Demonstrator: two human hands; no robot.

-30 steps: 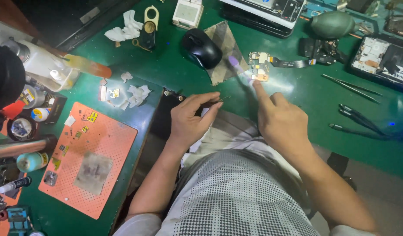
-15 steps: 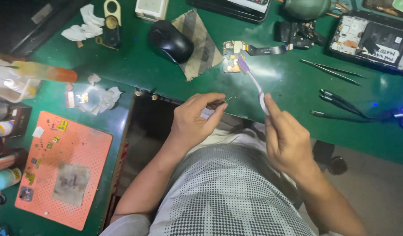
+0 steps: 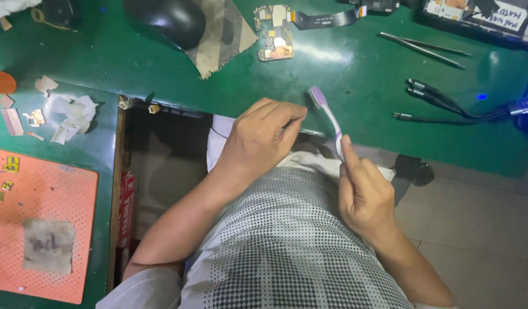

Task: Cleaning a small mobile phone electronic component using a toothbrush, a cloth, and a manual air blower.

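Observation:
My right hand point(image 3: 364, 194) grips the white handle of a purple-headed toothbrush point(image 3: 327, 111), which points up and away over the green table's front edge point(image 3: 355, 123). My left hand point(image 3: 264, 134) is curled shut just left of the brush head; a thin dark tool seen in it earlier is mostly hidden by the fingers. A small bare circuit board point(image 3: 275, 34) with a dark flex cable point(image 3: 327, 20) lies farther back on the table, apart from both hands.
A black mouse point(image 3: 166, 20) and a worn cloth point(image 3: 224, 34) lie at the back left. Tweezers point(image 3: 424, 46) and dark cables point(image 3: 441, 100) lie to the right. An orange perforated mat point(image 3: 40, 229), paper scraps point(image 3: 69, 114) and an open drawer point(image 3: 161, 154) are on the left.
My right hand has drawn the toothbrush back from the circuit board to the table's front edge. The left hand stayed near my body. The view has tilted downward.

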